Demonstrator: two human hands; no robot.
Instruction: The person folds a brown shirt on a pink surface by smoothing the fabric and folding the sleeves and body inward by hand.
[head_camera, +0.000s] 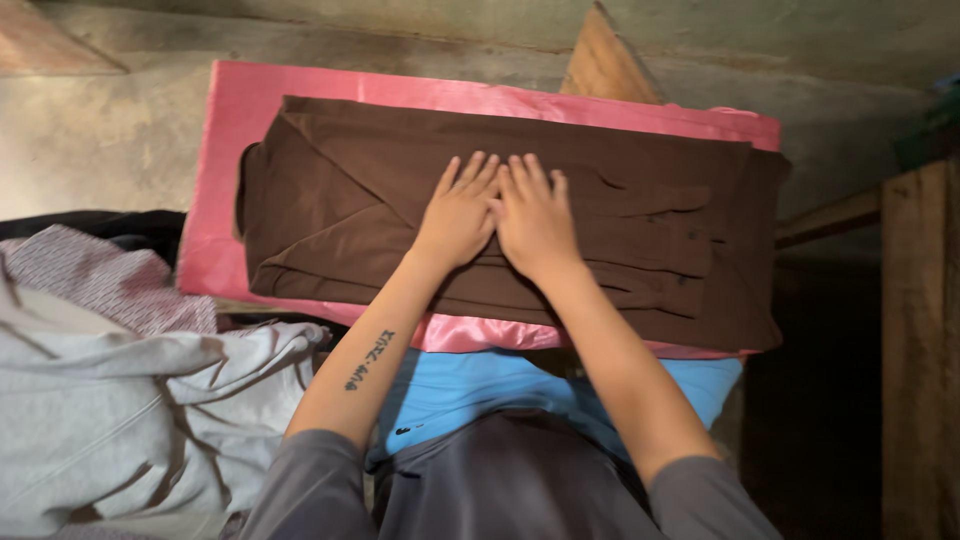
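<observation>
A dark brown garment (340, 200) lies folded flat on a shiny pink cloth (240, 110) that covers a board in front of me. My left hand (460, 212) and my right hand (534, 218) rest side by side, palms down, on the middle of the garment. Fingers on both are stretched out flat and point away from me. Neither hand grips anything. The garment's right end (745, 270) hangs past the pink cloth's edge.
A heap of pale grey clothes (110, 400) and a patterned cloth (100, 275) lie to my left. Blue fabric (470, 385) shows under the board's near edge. Wooden planks (915, 330) stand at the right, and a wooden piece (605, 65) rises behind the board.
</observation>
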